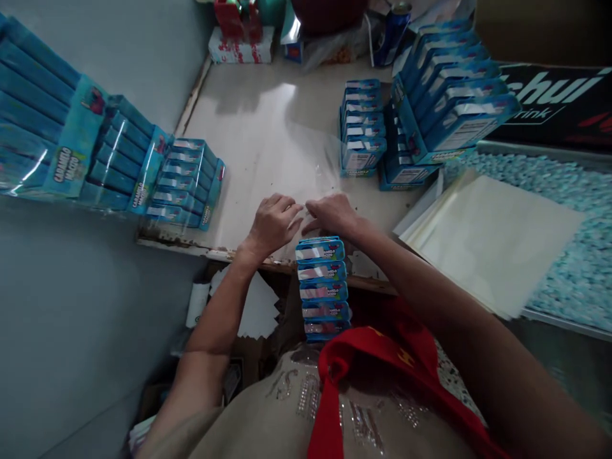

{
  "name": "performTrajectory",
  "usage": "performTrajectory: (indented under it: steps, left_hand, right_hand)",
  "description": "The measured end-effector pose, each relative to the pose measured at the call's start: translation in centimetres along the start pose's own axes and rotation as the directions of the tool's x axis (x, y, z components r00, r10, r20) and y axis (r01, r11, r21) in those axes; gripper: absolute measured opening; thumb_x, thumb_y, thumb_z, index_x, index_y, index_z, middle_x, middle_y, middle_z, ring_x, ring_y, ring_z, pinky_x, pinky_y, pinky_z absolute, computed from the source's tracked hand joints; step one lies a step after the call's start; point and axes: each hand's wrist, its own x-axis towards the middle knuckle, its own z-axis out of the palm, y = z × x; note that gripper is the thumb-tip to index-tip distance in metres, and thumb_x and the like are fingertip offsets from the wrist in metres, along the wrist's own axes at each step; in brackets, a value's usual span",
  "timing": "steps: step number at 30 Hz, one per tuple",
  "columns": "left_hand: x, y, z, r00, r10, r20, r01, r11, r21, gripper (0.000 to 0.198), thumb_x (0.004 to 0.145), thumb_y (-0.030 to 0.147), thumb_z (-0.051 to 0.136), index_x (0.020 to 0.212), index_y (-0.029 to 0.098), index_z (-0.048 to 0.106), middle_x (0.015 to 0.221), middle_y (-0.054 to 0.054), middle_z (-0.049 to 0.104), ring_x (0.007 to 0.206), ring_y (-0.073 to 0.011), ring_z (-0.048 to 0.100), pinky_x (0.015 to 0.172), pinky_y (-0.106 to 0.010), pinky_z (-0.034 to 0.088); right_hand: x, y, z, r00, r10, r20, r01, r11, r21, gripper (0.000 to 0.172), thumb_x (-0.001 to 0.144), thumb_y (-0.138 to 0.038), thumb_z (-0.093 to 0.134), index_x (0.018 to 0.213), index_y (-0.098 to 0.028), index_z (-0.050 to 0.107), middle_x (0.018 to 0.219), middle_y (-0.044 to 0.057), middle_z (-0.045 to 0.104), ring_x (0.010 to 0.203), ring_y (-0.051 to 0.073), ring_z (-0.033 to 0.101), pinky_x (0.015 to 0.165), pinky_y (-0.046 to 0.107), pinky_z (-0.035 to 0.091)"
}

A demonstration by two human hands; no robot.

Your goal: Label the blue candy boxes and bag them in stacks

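Observation:
Over the table's front edge, my left hand (275, 220) and my right hand (333, 213) almost meet at their fingertips. Their curled fingers appear to pinch clear plastic film (319, 159), which spreads faintly over the tabletop beyond them; its edges are hard to see. Just below my fingers, a row of blue candy boxes (322, 291) reaches from the table edge towards my body. Neither hand visibly holds these boxes.
Blue box packs stand on the table (248, 140) at left (184, 182) and right (362, 131), with larger stacks beside them. Pale sheets (492, 236) lie over a tray of small blue wrapped pieces (568, 255). A can (392, 35) and a black carton (554, 105) stand behind.

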Motion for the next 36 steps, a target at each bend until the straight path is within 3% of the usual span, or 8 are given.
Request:
performTrajectory:
  steps: [3, 7, 12, 16, 23, 27, 31, 36]
  left_hand:
    - [0.4, -0.1, 0.2, 0.999, 0.034, 0.034, -0.035, 0.999, 0.028, 0.022, 0.101, 0.018, 0.056, 0.089, 0.018, 0.075, 0.087, -0.011, 0.071, 0.09, -0.0263, 0.062, 0.078, -0.04, 0.047]
    - [-0.3, 0.3, 0.1, 0.999, -0.022, -0.049, 0.025, 0.998, 0.058, 0.028, 0.105, 0.021, 0.054, 0.084, 0.02, 0.073, 0.081, -0.009, 0.068, 0.083, -0.025, 0.059, 0.072, -0.039, 0.04]
    - [-2.3, 1.6, 1.5, 0.994, 0.034, -0.105, -0.022, 0.993, 0.118, 0.027, 0.106, 0.022, 0.052, 0.093, 0.021, 0.075, 0.082, -0.009, 0.069, 0.08, -0.0235, 0.06, 0.067, -0.037, 0.039]
    - [-4.1, 2.2, 2.5, 0.992, 0.034, -0.12, -0.027, 0.998, 0.06, 0.023, 0.104, 0.018, 0.054, 0.103, 0.021, 0.077, 0.085, -0.008, 0.073, 0.082, -0.023, 0.062, 0.067, -0.036, 0.042]
    - [-4.3, 4.6, -3.1, 0.977, -0.148, -0.152, 0.133, 0.985, -0.105, 0.025, 0.104, 0.029, 0.059, 0.09, 0.022, 0.078, 0.081, -0.006, 0.074, 0.079, -0.0204, 0.068, 0.071, -0.033, 0.049]
    - [-5.0, 7.9, -6.0, 0.897, -0.362, -0.254, 0.312, 0.925, -0.216, 0.013, 0.099, 0.024, 0.068, 0.095, 0.022, 0.081, 0.082, -0.003, 0.078, 0.074, -0.0169, 0.071, 0.068, -0.029, 0.052]
    - [-5.8, 10.4, -6.0, 0.766, -0.54, -0.348, 0.445, 0.837, -0.319, 0.009, 0.096, 0.026, 0.074, 0.092, 0.021, 0.082, 0.082, -0.001, 0.08, 0.073, -0.0155, 0.073, 0.069, -0.027, 0.055]
    - [-6.4, 11.6, -4.9, 0.713, -0.534, -0.455, 0.445, 0.845, -0.295, 0.009, 0.097, 0.025, 0.073, 0.094, 0.024, 0.081, 0.086, -0.002, 0.081, 0.078, -0.0166, 0.074, 0.077, -0.029, 0.058]
  right_hand:
    - [0.1, 0.4, 0.4, 1.0, 0.001, -0.014, 0.0, 0.998, 0.057, 0.053, 0.09, -0.065, 0.076, 0.114, -0.017, 0.076, 0.099, 0.011, 0.081, 0.087, 0.024, 0.07, 0.065, 0.031, 0.028]
    - [-0.8, 1.8, 0.4, 0.999, -0.006, -0.051, 0.013, 0.991, 0.131, 0.034, 0.101, -0.049, 0.066, 0.113, -0.019, 0.077, 0.099, 0.008, 0.08, 0.086, 0.02, 0.067, 0.066, 0.03, 0.027]
    - [-4.4, 3.0, -0.3, 0.999, -0.004, -0.041, 0.009, 0.993, 0.119, 0.02, 0.102, -0.024, 0.061, 0.106, -0.02, 0.079, 0.108, 0.008, 0.079, 0.091, 0.018, 0.068, 0.066, 0.03, 0.028]
    - [-6.7, 2.3, -0.7, 0.996, 0.074, 0.056, -0.08, 0.991, 0.11, 0.02, 0.101, -0.023, 0.061, 0.103, -0.019, 0.08, 0.106, 0.009, 0.081, 0.09, 0.021, 0.07, 0.067, 0.031, 0.031]
    - [-8.1, 0.6, -3.6, 0.976, 0.219, -0.008, -0.209, 0.942, 0.262, 0.019, 0.091, -0.022, 0.068, 0.094, -0.025, 0.086, 0.086, 0.006, 0.081, 0.075, 0.021, 0.068, 0.064, 0.032, 0.033]
    - [-10.3, -1.7, -5.3, 0.939, 0.29, -0.185, -0.225, 0.925, 0.306, 0.018, 0.09, -0.023, 0.067, 0.089, -0.025, 0.085, 0.091, 0.005, 0.08, 0.077, 0.02, 0.07, 0.064, 0.031, 0.038]
    - [-12.7, -4.0, -5.0, 0.864, 0.368, -0.345, -0.208, 0.882, 0.423, 0.02, 0.096, -0.025, 0.064, 0.093, -0.023, 0.084, 0.092, 0.006, 0.08, 0.078, 0.021, 0.071, 0.067, 0.032, 0.047]
    - [-14.3, -5.1, -3.7, 0.788, 0.448, -0.422, -0.148, 0.804, 0.576, 0.017, 0.097, -0.023, 0.065, 0.094, -0.024, 0.082, 0.09, 0.005, 0.081, 0.08, 0.021, 0.074, 0.073, 0.033, 0.055]
